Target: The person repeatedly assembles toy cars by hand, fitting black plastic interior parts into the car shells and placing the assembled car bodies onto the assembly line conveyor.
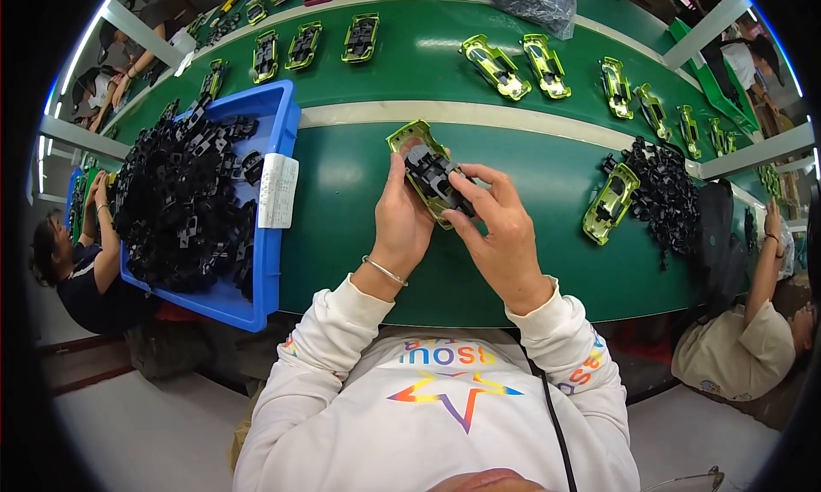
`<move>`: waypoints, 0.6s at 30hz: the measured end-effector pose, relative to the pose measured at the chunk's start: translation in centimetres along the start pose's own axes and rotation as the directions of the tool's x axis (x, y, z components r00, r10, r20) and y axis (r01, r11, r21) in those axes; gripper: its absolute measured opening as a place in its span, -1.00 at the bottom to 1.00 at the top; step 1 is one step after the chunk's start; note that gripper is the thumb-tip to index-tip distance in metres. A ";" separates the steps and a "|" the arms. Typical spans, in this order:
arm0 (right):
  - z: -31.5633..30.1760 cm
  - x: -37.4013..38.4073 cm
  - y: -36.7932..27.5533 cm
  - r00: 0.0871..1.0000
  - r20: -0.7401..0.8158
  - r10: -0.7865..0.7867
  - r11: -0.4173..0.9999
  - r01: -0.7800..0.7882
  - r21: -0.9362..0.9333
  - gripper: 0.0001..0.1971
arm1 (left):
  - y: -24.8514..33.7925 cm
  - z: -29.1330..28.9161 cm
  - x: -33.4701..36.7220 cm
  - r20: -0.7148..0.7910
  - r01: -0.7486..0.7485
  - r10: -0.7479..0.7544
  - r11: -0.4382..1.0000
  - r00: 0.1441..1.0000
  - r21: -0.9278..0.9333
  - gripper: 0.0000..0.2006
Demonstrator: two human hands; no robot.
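Over the green tabletop, my left hand (402, 222) is closed round the side of a shiny yellow-green toy car body (403, 137), held with its open underside up. Inside the shell sits a black plastic interior part (430, 174). My right hand (499, 227) grips the near end of the car, with fingertips on the black part and the thumb at the shell's edge. Whether the black part is fully seated cannot be seen. To the right, another yellow-green car body (611, 204) lies on the table beside a heap of small black parts (663, 192).
At left stands a blue bin (272, 269) piled with black plastic parts (184, 184), a paper label (278, 191) on its rim. Beyond a pale strip, several car bodies (361, 38) line the green belt. Clear plastic wrap (522, 0) lies far back. Other people work at both sides.
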State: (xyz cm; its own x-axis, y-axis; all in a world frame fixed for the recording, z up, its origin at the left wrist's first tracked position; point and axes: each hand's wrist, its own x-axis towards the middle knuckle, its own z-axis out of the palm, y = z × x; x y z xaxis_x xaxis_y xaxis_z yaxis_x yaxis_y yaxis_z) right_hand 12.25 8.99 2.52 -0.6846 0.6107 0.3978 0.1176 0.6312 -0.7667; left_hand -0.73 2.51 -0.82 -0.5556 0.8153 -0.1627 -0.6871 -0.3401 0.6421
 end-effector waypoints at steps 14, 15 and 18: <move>2.5 1.1 2.1 0.941 -0.161 -0.297 0.948 0.271 -0.165 -0.64 | 0.0 0.2 -0.1 0.009 0.025 -0.025 0.999 1.000 -0.027 -0.45; 2.6 1.2 2.0 0.954 -0.128 -0.270 0.954 0.248 -0.168 -0.65 | 0.0 -0.3 0.0 0.024 0.020 -0.019 0.999 1.000 -0.034 -0.47; 2.3 1.5 1.2 0.994 -0.075 -0.076 0.997 0.079 0.027 -0.69 | 0.1 -0.5 -0.1 0.014 0.026 -0.026 0.999 1.000 -0.032 -0.48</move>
State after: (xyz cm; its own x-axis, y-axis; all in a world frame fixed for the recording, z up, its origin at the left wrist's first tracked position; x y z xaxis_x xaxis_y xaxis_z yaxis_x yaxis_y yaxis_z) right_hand 9.72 9.62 1.04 -0.6358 0.5949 0.4919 0.0439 0.6641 -0.7464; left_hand -0.99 2.20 -1.10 -0.5312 0.8303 -0.1687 -0.7162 -0.3336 0.6131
